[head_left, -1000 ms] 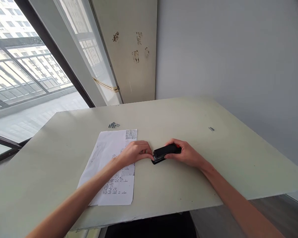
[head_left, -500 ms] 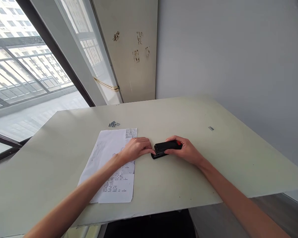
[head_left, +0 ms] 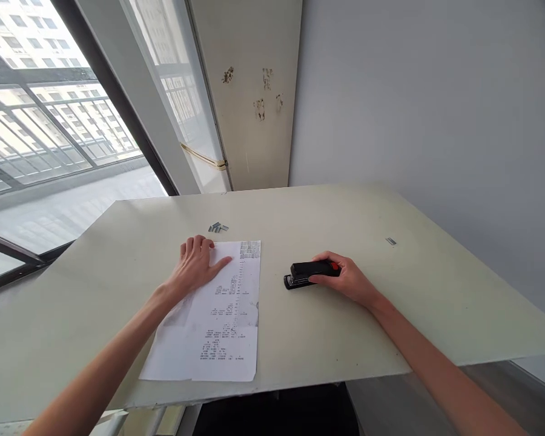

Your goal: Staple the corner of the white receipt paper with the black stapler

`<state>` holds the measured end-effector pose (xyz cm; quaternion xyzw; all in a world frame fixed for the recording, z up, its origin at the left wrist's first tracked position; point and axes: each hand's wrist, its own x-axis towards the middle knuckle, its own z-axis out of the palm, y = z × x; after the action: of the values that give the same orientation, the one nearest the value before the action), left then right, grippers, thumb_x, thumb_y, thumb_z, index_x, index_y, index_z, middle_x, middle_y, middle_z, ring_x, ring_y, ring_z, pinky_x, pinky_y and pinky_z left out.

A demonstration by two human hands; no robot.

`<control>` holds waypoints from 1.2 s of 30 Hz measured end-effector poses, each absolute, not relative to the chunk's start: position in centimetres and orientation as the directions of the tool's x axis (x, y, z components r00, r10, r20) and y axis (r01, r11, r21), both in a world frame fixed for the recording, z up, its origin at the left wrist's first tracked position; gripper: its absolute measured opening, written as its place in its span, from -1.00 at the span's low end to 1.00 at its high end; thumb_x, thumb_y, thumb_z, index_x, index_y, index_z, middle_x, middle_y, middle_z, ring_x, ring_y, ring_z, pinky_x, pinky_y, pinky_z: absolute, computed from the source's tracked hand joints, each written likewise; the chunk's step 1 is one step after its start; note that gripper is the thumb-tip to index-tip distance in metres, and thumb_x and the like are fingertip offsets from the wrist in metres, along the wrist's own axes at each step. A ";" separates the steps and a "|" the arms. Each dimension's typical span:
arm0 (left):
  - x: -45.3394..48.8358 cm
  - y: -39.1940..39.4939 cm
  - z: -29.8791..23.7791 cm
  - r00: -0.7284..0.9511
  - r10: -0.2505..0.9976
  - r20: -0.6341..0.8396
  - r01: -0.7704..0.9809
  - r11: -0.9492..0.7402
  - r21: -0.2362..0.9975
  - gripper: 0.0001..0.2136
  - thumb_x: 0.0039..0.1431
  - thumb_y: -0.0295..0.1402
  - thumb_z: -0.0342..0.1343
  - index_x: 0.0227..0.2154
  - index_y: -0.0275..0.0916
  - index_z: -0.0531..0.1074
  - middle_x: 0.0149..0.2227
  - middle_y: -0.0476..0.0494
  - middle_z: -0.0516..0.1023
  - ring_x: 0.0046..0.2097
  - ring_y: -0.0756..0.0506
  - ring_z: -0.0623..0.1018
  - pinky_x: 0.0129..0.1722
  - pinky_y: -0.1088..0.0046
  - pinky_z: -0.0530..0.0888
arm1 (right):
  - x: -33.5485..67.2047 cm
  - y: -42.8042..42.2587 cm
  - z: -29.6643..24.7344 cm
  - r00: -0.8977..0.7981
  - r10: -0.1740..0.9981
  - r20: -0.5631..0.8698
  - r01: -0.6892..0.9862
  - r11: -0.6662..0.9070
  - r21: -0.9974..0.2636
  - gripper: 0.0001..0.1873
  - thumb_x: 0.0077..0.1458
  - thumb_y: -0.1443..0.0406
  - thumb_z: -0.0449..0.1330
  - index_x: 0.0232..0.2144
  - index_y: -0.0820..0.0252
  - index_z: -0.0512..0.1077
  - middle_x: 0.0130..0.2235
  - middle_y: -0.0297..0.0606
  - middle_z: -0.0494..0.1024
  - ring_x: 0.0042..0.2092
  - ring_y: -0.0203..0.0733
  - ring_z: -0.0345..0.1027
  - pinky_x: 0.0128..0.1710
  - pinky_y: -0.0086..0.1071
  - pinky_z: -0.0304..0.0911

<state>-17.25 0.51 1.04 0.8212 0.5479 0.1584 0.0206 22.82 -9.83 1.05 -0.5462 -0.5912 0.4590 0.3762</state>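
Observation:
A black stapler [head_left: 305,273] with a red end lies on the pale table [head_left: 390,303], right of a printed paper sheet [head_left: 218,321]. My right hand [head_left: 345,280] is wrapped around the stapler's rear end, thumb along its side. My left hand [head_left: 196,264] lies flat with fingers spread on the upper left part of the sheet, a hand's width from the stapler.
A small pile of loose staples [head_left: 218,227] sits just beyond the sheet's top edge. A single staple strip [head_left: 391,241] lies far right on the table. A window [head_left: 49,121] is at the left, a grey wall behind and right. The table's near edge is close.
My left hand left the stapler's front end and moved left onto the paper, opening flat. My right hand still holds the stapler, which shifted slightly right.

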 end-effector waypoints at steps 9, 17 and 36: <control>-15.9 -0.2 0.8 0.381 0.894 0.236 0.848 -0.439 0.295 -0.46 0.31 0.24 0.01 -0.05 -0.17 0.36 -0.06 -0.23 0.47 0.05 -0.31 0.39 0.21 -0.05 0.23 | 23.1 -9.9 0.4 -0.118 0.990 -0.075 0.380 -0.024 -0.925 -0.56 0.02 -0.08 0.45 -0.16 0.00 0.56 -0.24 -0.33 0.57 -0.22 -0.10 0.40 -0.20 -0.26 0.30; -13.4 -2.4 0.5 0.407 0.874 0.267 0.791 -0.483 0.376 -0.51 0.26 0.23 0.08 -0.30 -0.15 0.29 -0.19 -0.18 0.43 -0.10 -0.25 0.39 0.06 0.06 0.34 | 24.0 -9.8 1.6 -0.145 0.982 -0.122 0.461 -0.042 -0.886 -0.56 0.03 -0.07 0.45 -0.13 0.00 0.58 -0.09 -0.26 0.65 -0.13 -0.04 0.47 -0.11 -0.23 0.34; -11.9 -3.5 1.3 0.519 0.843 0.142 0.679 -0.507 0.531 -0.61 0.39 0.02 0.00 -0.36 -0.16 0.50 -0.29 -0.10 0.63 -0.16 -0.21 0.60 0.02 0.15 0.36 | 23.9 -9.9 1.0 -0.136 0.979 -0.149 0.365 -0.090 -0.927 -0.58 0.01 0.00 0.47 -0.13 0.00 0.58 -0.09 -0.28 0.64 -0.09 -0.06 0.46 -0.04 -0.22 0.33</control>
<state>-11.86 -3.48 1.27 0.8458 0.4501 0.1954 0.2097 23.85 -9.89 1.02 -0.5698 -0.5899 0.4693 0.3273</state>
